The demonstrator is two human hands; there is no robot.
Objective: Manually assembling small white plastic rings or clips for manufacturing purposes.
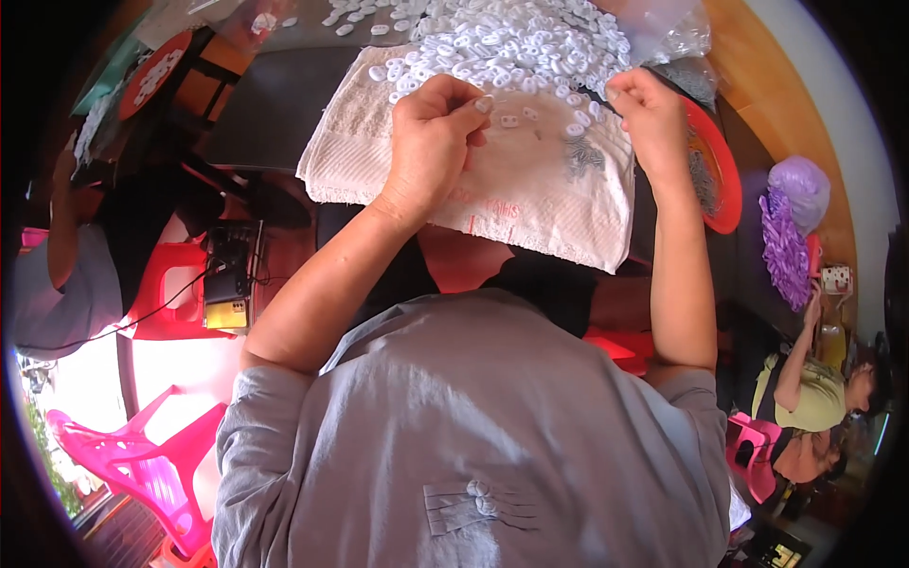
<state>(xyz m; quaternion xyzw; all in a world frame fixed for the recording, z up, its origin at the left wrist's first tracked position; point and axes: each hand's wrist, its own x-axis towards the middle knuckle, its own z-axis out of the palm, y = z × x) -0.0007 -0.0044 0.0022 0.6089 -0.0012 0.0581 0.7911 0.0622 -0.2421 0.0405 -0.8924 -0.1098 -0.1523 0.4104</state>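
My left hand (431, 142) is closed in a pinch over the middle of a folded beige towel (369, 142), thumb pressed against the fingers. Whatever it grips, if anything, is too small to name. Further right, my right hand (653, 118) also pinches, raised at the towel's right edge; its fingertips hide what they hold. Just beyond both hands spreads a heap of small white oval plastic pieces with holes (511, 47). A few loose white pieces (579, 123) lie between the hands. Near them on the towel is a little pile of thin grey bits (584, 159).
A red round tray (724, 180) with grey bits stands to the right of the towel. Clear plastic bags (677, 38) lie at the far right. Pink plastic stools (142, 454) stand at left. Other people (810, 388) sit at right, and another person (71, 275) at left.
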